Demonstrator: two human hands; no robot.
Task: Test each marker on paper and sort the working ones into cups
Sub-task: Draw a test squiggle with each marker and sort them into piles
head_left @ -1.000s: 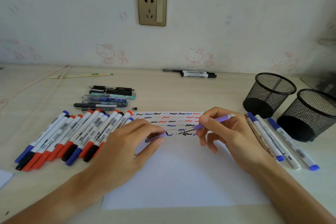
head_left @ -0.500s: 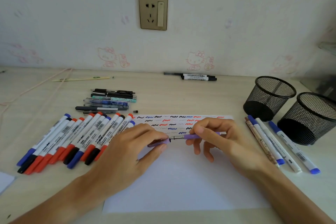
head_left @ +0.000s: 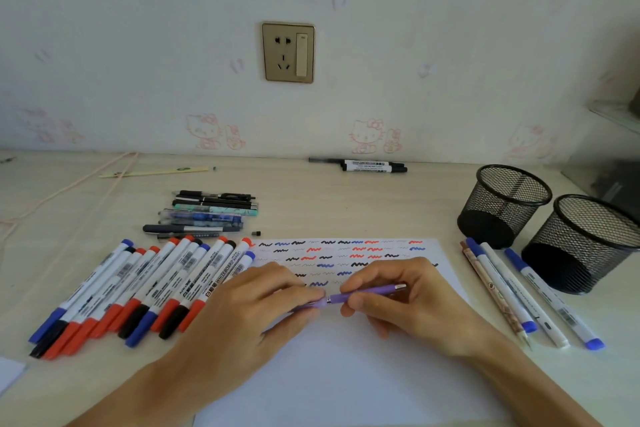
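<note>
A purple pen (head_left: 367,294) is being gripped by the right hand (head_left: 408,305) and its cap (head_left: 311,304) pinched by the left hand (head_left: 242,319), over the paper (head_left: 346,374) at lower centre. Two mesh cups (head_left: 512,204) are standing at right, four pens (head_left: 526,291) lying beside them.

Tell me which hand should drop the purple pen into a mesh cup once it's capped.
Right. The right hand already grips the purple pen by its barrel, and both mesh cups stand on that side. The left hand only pinches the cap.
</note>
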